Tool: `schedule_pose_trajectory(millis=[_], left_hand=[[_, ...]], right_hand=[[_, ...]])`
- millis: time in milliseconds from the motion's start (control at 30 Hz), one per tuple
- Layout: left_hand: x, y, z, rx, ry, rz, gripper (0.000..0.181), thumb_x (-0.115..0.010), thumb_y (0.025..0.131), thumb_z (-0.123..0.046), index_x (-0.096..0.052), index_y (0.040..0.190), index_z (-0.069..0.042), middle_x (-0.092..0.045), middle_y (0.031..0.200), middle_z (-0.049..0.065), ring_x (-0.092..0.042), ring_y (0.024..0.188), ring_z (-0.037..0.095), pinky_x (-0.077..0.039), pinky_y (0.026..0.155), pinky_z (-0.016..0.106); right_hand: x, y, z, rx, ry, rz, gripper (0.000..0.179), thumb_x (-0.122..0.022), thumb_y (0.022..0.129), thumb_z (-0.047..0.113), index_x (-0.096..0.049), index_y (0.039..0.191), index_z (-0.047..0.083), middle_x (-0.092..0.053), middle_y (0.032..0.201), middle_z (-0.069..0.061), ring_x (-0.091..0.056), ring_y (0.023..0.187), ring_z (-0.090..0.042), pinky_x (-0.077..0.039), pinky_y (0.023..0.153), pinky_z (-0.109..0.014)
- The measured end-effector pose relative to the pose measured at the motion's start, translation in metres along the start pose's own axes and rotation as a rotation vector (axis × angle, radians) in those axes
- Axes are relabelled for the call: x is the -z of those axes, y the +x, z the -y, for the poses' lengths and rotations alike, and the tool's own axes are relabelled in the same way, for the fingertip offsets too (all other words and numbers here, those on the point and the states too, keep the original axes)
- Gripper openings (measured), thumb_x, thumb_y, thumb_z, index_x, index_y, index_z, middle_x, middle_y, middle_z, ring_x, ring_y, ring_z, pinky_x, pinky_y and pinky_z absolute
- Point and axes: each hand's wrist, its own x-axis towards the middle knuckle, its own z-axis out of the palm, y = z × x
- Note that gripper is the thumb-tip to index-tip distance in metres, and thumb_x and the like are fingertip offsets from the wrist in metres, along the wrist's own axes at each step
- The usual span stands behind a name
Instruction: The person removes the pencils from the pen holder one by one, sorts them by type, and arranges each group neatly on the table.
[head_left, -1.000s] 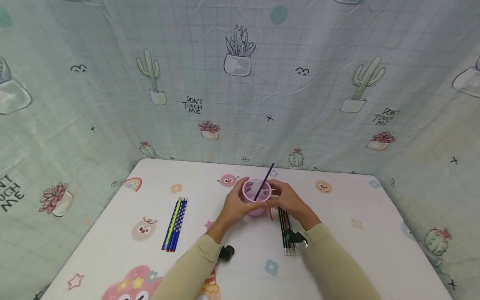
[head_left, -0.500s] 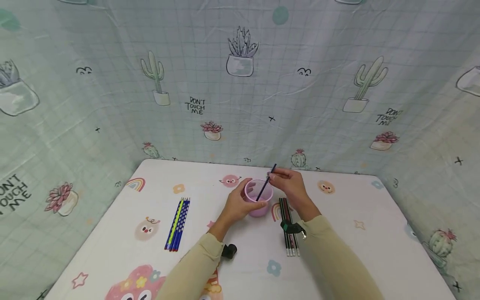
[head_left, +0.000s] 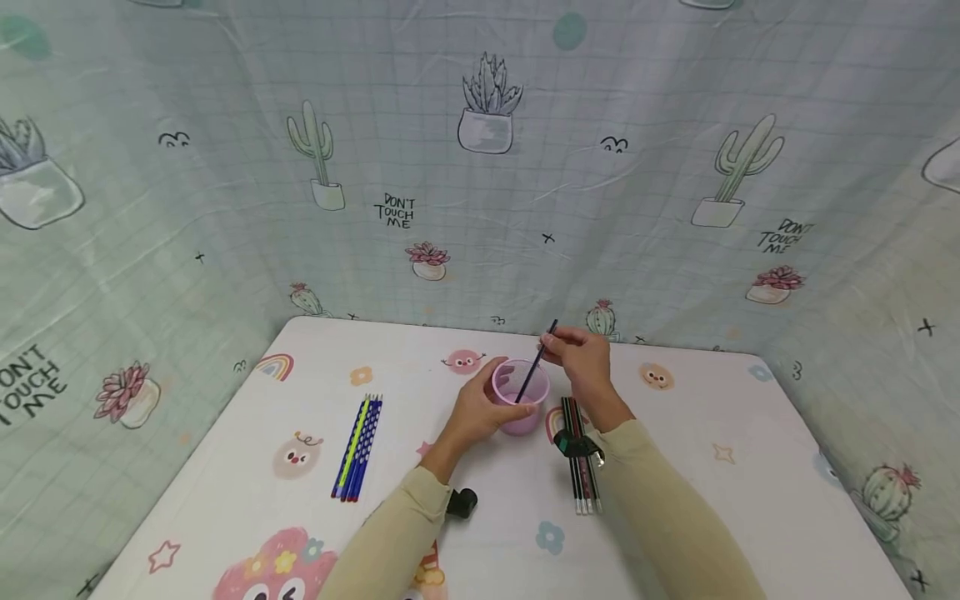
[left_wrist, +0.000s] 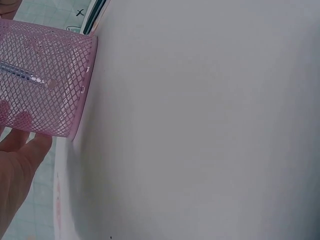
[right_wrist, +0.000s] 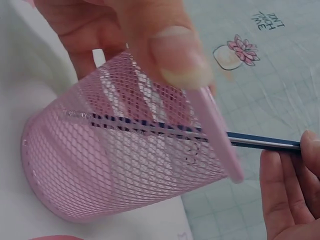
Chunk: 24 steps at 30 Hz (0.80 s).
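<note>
A pink mesh pen cup (head_left: 522, 422) is near the middle of the table, and my left hand (head_left: 480, 406) grips it from the left. The right wrist view shows that hand's thumb (right_wrist: 182, 57) at the cup's rim. A dark blue pencil (head_left: 534, 371) leans inside the cup, its upper end sticking out above the rim. My right hand (head_left: 581, 364) pinches this upper end between thumb and fingers, at the right edge of the right wrist view (right_wrist: 295, 185). Through the mesh (left_wrist: 50, 75) in the left wrist view, the pencil's pale lower end is visible.
Left of the cup lies a row of blue patterned pencils (head_left: 363, 450) with a yellow-green one (head_left: 353, 446) among them. Dark striped pencils (head_left: 587, 483) lie below my right wrist, partly covered by its strap (head_left: 577, 444). A printed fabric backdrop (head_left: 480, 208) rises behind the table.
My right hand has left the cup's right side and taken the pencil's upper end. The pencil has risen slightly; my left hand stays on the cup.
</note>
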Motion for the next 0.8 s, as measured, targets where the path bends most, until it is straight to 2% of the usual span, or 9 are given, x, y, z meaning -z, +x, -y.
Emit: schedule_pose_trajectory(millis=[133, 367, 600, 800], left_hand=[[0.001, -0.001, -0.001, -0.016, -0.014, 0.0, 0.087, -0.093, 0.078, -0.033, -0.049, 0.153, -0.023, -0.059, 0.149, 0.012, -0.062, 0.129, 0.032, -0.053, 0.11, 0.047], [0.002, 0.0, -0.002, -0.024, -0.021, 0.002, 0.086, -0.094, 0.078, -0.031, -0.05, 0.151, -0.024, -0.059, 0.15, 0.014, -0.062, 0.13, 0.033, -0.053, 0.11, 0.047], [0.001, 0.002, 0.0, -0.025, -0.012, 0.016, 0.087, -0.094, 0.077, -0.031, -0.05, 0.152, -0.023, -0.059, 0.149, 0.013, -0.062, 0.131, 0.032, -0.053, 0.111, 0.046], [0.001, 0.0, 0.0, -0.019, -0.019, 0.014, 0.084, -0.095, 0.076, -0.03, -0.053, 0.149, -0.025, -0.06, 0.148, 0.013, -0.062, 0.13, 0.031, -0.053, 0.109, 0.046]], right_hand=[[0.002, 0.003, 0.005, 0.033, 0.039, -0.016, 0.032, -0.071, 0.096, 0.0, -0.065, 0.123, -0.017, -0.074, 0.084, 0.003, -0.076, 0.075, -0.006, -0.064, 0.078, -0.024], [0.009, 0.007, 0.02, 0.03, 0.07, -0.044, 0.031, -0.071, 0.097, 0.002, -0.066, 0.122, -0.014, -0.074, 0.084, 0.007, -0.077, 0.077, -0.006, -0.064, 0.078, -0.023], [0.019, 0.006, 0.037, 0.041, 0.196, -0.097, 0.029, -0.07, 0.095, -0.002, -0.066, 0.121, -0.015, -0.076, 0.082, 0.005, -0.077, 0.076, -0.008, -0.064, 0.075, -0.023], [0.028, 0.004, 0.047, 0.03, 0.238, -0.11, 0.014, -0.073, 0.094, 0.0, -0.072, 0.108, -0.004, -0.075, 0.085, 0.002, -0.078, 0.078, -0.011, -0.064, 0.077, -0.023]])
